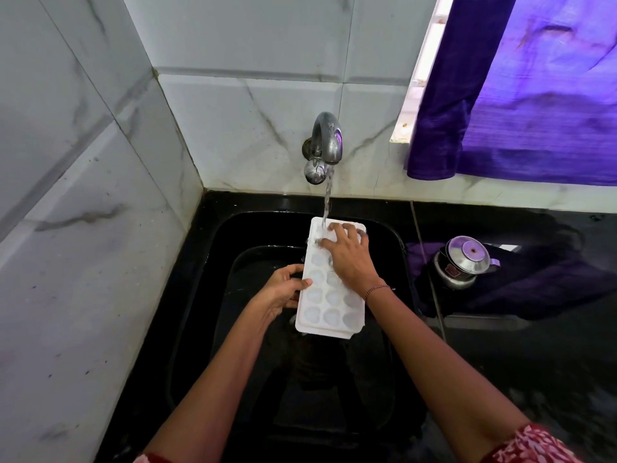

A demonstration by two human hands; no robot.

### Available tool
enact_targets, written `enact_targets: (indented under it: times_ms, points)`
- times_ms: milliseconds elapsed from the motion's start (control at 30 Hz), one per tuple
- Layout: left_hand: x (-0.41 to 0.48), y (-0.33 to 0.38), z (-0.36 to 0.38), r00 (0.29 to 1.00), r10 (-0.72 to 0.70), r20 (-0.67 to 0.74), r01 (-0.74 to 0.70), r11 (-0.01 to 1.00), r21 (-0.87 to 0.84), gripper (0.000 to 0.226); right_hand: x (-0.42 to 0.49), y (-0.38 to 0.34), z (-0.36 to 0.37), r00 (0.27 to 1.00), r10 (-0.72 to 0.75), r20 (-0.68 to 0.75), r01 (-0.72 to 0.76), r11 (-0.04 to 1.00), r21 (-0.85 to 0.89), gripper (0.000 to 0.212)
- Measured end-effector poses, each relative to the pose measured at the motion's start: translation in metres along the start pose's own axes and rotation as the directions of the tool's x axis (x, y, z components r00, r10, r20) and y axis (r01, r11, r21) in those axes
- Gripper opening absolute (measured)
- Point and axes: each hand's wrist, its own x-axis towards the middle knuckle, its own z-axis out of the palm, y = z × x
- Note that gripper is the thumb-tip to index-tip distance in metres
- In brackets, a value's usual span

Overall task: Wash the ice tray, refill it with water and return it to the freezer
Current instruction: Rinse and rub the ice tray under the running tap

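clearly washing: left hand (pixel 283 290) grips the tray (pixel 329 282) edge over the sink (pixel 200 295), right hand (pixel 347 255) rubs its cups with spread fingers (pixel 334 233) under the tap (pixel 325 145) stream. next comes rinsing, then levelling the tray to fill.

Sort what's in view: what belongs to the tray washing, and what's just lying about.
In use: ice tray, running tap, sink, left hand gripping the tray's edge, right hand pressing on its top.
Lying about: lidded steel pot on the counter, purple curtain.
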Motion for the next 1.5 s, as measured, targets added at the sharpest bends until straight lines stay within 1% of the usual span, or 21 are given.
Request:
enact_targets:
  times_ms: [133,267,300,367,400,467,633,800,900,1067,1133,1267,1367,1500]
  points:
    - [-0.004,-0.009,0.001,1.000,-0.017,-0.004,0.017,1.000,0.002,0.032,-0.003,-0.005,0.005,1.000,-0.008,0.005,0.008,1.000,0.002,0.038]
    - [-0.009,-0.017,0.000,1.000,-0.027,-0.009,0.027,1.000,-0.009,0.031,-0.006,-0.005,0.010,0.998,-0.037,0.048,0.035,0.999,0.037,0.038]
    - [-0.010,-0.019,0.000,1.000,-0.029,-0.006,0.029,1.000,-0.010,0.031,-0.007,-0.006,0.010,0.999,-0.022,0.028,0.020,0.997,0.075,0.036]
    - [-0.013,-0.022,0.000,0.999,-0.032,0.006,0.032,0.999,-0.006,0.030,-0.005,-0.007,0.009,0.997,0.063,-0.045,-0.055,0.987,0.154,0.035]
    - [-0.015,-0.023,0.001,0.999,-0.034,0.012,0.034,0.999,-0.007,0.029,-0.004,-0.007,0.008,0.993,0.096,-0.070,-0.084,0.984,0.160,0.036]
    - [-0.018,-0.025,0.003,0.999,-0.037,0.024,0.038,0.999,-0.013,0.028,-0.002,-0.007,0.009,0.991,0.105,-0.080,-0.096,0.989,0.111,0.038]
    - [-0.021,-0.026,0.003,0.999,-0.032,0.030,0.032,0.999,-0.011,0.028,-0.005,-0.005,0.013,0.997,0.073,-0.024,-0.072,0.997,0.034,0.045]
    - [-0.023,-0.023,0.004,0.999,-0.027,0.026,0.028,0.999,-0.016,0.028,-0.003,-0.007,0.010,0.998,0.061,-0.030,-0.061,0.998,-0.012,0.042]
    - [-0.023,-0.022,0.003,1.000,-0.022,0.008,0.022,1.000,-0.022,0.032,0.002,-0.005,0.011,1.000,0.018,-0.012,-0.018,1.000,0.015,0.042]
    - [-0.025,-0.023,-0.006,0.999,-0.021,-0.046,0.019,0.999,-0.046,0.030,0.005,0.000,0.012,0.990,0.124,-0.066,-0.116,0.987,0.111,0.032]
    - [-0.025,-0.024,-0.011,0.998,-0.017,-0.059,0.014,0.998,-0.053,0.031,0.004,0.002,0.017,0.990,0.132,-0.058,-0.125,0.986,0.111,0.029]
    - [-0.025,-0.026,-0.019,0.998,-0.025,-0.064,0.022,0.999,-0.047,0.031,0.004,-0.001,0.022,0.997,0.078,0.005,-0.078,0.993,0.087,0.037]
    - [-0.027,-0.030,-0.021,0.998,-0.026,-0.059,0.023,0.999,-0.046,0.029,0.004,-0.003,0.021,0.998,0.059,0.034,-0.062,0.993,0.097,0.037]
    - [-0.027,-0.033,-0.021,0.998,-0.028,-0.054,0.024,0.998,-0.061,0.028,0.003,-0.006,0.022,0.998,0.034,0.045,-0.036,0.999,0.028,0.040]
